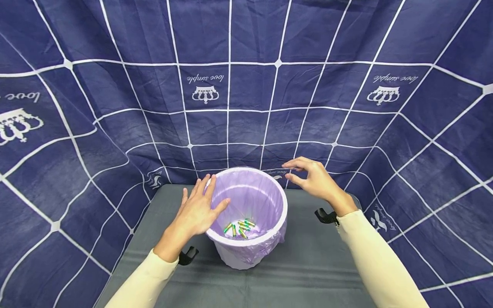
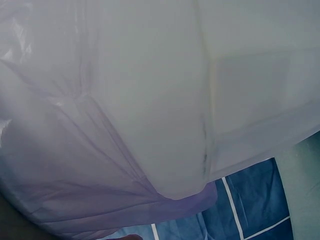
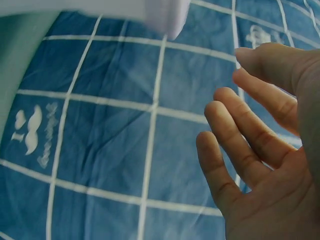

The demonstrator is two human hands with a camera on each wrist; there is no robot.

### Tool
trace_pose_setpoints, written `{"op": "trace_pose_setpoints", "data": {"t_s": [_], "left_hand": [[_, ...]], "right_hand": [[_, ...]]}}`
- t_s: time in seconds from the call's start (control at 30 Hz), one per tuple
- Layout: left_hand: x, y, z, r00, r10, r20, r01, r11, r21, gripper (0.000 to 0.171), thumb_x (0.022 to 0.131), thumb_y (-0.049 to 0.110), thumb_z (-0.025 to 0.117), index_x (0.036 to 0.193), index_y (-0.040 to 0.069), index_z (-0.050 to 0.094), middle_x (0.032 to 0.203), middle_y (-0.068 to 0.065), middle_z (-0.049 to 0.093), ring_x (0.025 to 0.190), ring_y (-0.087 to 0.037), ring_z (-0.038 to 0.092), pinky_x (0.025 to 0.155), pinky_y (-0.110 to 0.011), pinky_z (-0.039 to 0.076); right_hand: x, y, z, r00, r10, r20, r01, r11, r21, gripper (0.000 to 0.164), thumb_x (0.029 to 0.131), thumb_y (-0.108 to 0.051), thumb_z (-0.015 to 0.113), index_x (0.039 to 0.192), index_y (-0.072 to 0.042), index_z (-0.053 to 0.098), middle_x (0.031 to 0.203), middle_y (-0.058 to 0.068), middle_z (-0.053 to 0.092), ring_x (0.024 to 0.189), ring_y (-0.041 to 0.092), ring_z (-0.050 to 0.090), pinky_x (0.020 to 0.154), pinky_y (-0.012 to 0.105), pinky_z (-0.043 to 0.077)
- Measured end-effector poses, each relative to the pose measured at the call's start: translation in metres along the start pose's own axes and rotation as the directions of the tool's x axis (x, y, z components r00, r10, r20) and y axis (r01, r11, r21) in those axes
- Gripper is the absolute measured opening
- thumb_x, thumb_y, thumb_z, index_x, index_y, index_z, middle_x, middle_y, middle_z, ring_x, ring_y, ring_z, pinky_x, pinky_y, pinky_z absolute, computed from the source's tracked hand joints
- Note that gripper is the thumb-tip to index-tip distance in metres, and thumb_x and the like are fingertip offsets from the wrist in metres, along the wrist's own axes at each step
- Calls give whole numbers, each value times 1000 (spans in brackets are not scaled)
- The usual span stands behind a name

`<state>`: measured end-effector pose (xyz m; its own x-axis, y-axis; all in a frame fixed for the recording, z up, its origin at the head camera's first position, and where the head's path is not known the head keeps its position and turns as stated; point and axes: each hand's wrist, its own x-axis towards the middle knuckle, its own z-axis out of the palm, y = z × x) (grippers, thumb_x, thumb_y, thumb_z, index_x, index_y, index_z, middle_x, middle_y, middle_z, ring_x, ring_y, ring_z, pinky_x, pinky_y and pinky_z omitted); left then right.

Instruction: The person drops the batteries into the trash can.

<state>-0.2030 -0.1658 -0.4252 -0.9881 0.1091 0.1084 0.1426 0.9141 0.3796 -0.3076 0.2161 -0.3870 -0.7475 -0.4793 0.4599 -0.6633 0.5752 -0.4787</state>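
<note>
A white bin (image 1: 236, 254) lined with a thin purple plastic bag (image 1: 250, 194) stands on the grey surface, with several green-and-gold batteries (image 1: 243, 226) lying on its bottom. My left hand (image 1: 198, 209) is at the bin's left rim, fingers spread and fairly straight; whether it touches the rim I cannot tell. To the right of the bin, my right hand (image 1: 312, 177) hangs in the air, apart from it, with relaxed fingers and nothing in them. The right wrist view shows that palm (image 3: 275, 205) bare. Bag and bin wall (image 2: 150, 100) fill the left wrist view.
Grey cloth (image 1: 308, 256) covers the surface under the bin. A dark blue curtain (image 1: 250, 90) with white grid lines and crown prints encloses the back and both sides. Black wrist mounts (image 1: 326, 216) stick out below the wrists.
</note>
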Motion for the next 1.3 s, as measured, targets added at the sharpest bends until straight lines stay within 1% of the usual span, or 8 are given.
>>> {"op": "trace_pose_setpoints", "data": {"t_s": [0.1, 0.33, 0.7, 0.8, 0.97, 1.13, 1.23, 1.3], "left_hand": [[0, 0, -1, 1000, -3, 4, 3, 1000, -1, 99, 116, 69, 56, 187, 9, 24, 195, -20, 22, 182, -51, 17, 141, -86, 7], [-2, 2, -1, 1000, -5, 6, 5, 1000, -12, 98, 116, 68, 57, 187, 9, 24, 195, -20, 23, 182, -51, 17, 141, -86, 7], [-4, 0, 0, 1000, -6, -4, 6, 1000, -5, 96, 117, 67, 57, 187, 10, 25, 195, -19, 24, 182, -50, 18, 140, -86, 9], [-2, 1, 0, 1000, -1, -8, 1, 1000, -3, 95, 117, 67, 55, 187, 11, 24, 195, -19, 23, 182, -50, 18, 140, -86, 9], [-2, 1, -2, 1000, -5, -3, 5, 1000, -2, 96, 117, 69, 53, 187, 11, 23, 195, -20, 22, 182, -50, 18, 139, -88, 10], [-1, 1, -3, 1000, -10, -9, 10, 1000, -1, 94, 118, 66, 55, 187, 10, 24, 195, -19, 23, 182, -50, 18, 139, -87, 10], [0, 2, -2, 1000, -7, -14, 7, 1000, -4, 94, 117, 65, 56, 187, 10, 25, 195, -19, 24, 182, -50, 20, 139, -87, 12], [0, 2, 0, 1000, -5, -15, 5, 1000, -4, 95, 117, 66, 57, 187, 10, 25, 195, -19, 24, 182, -50, 20, 139, -88, 14]], "right_hand": [[-12, 19, -3, 999, 36, -26, -36, 999, 1, 30, 103, -9, 89, 133, -13, 87, 133, 9, 86, 117, 31, 83, 103, 49, 68], [-49, 68, -8, 987, 151, -52, -151, 988, -3, 27, 107, -11, 87, 133, -15, 88, 137, 9, 85, 109, 26, 84, 92, 16, 60], [-99, 128, -3, 956, 284, -72, -282, 959, 37, 27, 107, -9, 86, 133, -8, 87, 126, 15, 85, 102, -10, 73, 87, 14, 61], [-111, 143, 1, 936, 349, -50, -347, 937, 40, 28, 108, -10, 85, 136, -8, 85, 133, 18, 82, 106, 2, 78, 86, 10, 58], [-130, 167, 8, 899, 439, 4, -439, 898, 26, 33, 110, -11, 82, 143, -3, 81, 142, 24, 77, 117, 36, 82, 88, 10, 57], [-149, 190, 22, 870, 491, 38, -491, 871, -8, 40, 110, -10, 82, 147, 1, 76, 149, 32, 70, 128, 52, 76, 99, 44, 69], [-163, 201, 29, 850, 524, 53, -523, 852, -33, 44, 110, -13, 81, 150, 4, 73, 156, 35, 65, 134, 59, 70, 106, 69, 62], [-171, 207, 34, 847, 529, 57, -527, 849, -46, 46, 110, -13, 82, 150, 6, 72, 158, 36, 63, 135, 62, 69, 109, 74, 59]]}}
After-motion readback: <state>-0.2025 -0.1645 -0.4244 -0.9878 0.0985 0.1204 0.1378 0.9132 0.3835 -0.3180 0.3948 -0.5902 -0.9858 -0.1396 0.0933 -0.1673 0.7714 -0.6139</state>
